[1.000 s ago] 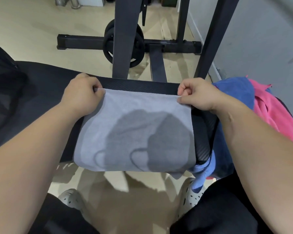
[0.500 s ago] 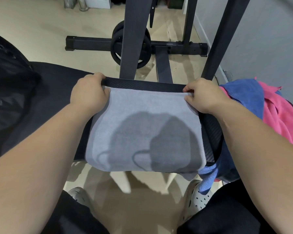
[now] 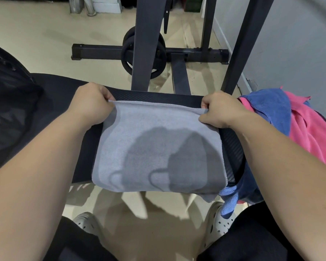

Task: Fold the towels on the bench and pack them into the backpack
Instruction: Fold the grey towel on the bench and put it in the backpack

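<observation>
1. Backpack: black, with mesh fabric, at the far left edge of the view, on the left end of the bench.
2. Bench: black padded top running across the view, with a textured panel showing beside the grey towel.
3. Left hand: fingers curled, pinching the far left corner of the grey towel against the bench top.
4. Grey towel: spread flat across the middle of the bench between the 2 hands, its near edge draped over the front of the bench; a dark shadow falls across it.
5. Weight plate: on the floor beyond the bench, against the dark frame post.
6. Right hand: fingers curled, pinching the far right corner of the grey towel.
7. Blue towel: unfolded, heaped on the right end of the bench just beside the right hand, 1 end hanging down past the bench front.
8. Pink towel: unfolded, bunched against and partly under the blue towel at the far right.
</observation>
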Available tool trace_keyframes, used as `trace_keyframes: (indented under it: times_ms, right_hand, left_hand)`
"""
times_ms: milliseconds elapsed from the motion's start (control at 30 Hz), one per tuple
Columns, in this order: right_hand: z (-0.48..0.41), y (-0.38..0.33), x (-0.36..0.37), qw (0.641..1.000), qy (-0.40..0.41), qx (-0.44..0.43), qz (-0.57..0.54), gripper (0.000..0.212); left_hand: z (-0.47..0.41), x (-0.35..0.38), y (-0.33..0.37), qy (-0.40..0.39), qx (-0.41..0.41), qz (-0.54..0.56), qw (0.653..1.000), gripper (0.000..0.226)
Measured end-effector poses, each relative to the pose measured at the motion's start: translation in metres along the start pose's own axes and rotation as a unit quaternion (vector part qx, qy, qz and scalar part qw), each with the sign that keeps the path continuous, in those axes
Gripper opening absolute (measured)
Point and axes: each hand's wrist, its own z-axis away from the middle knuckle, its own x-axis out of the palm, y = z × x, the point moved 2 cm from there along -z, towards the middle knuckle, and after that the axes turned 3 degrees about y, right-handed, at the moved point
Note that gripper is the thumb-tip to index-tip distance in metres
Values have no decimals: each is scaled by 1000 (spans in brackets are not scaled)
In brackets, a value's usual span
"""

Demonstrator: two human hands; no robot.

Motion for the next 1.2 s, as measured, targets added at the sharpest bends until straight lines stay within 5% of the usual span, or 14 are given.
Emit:
trace_keyframes:
  times_ms: [267, 467, 733, 967, 1100, 1200]
  right_hand:
    - [-19, 7, -9, 995, 93, 14, -43, 17]
    - [-48, 0, -20, 984, 149, 59, -75, 24]
    - [-39, -7, -55, 963, 259, 18, -74, 15]
    - [32, 5, -52, 969, 213, -80, -94, 15]
    - [72, 14, -38, 973, 171, -123, -90, 18]
    - [91, 16, -23, 974, 142, -161, -78, 26]
  left_hand:
    - [-11, 11, 7, 114, -92, 132, 980, 17]
    - [-34, 10, 27, 146, -25, 102, 984, 21]
    - [-36, -27, 37, 188, 40, 114, 975, 15]
    - [48, -52, 22, 142, 151, 22, 978, 13]
    - [95, -62, 5, 86, 291, -96, 948, 11]
    - [114, -52, -7, 55, 316, -140, 937, 17]
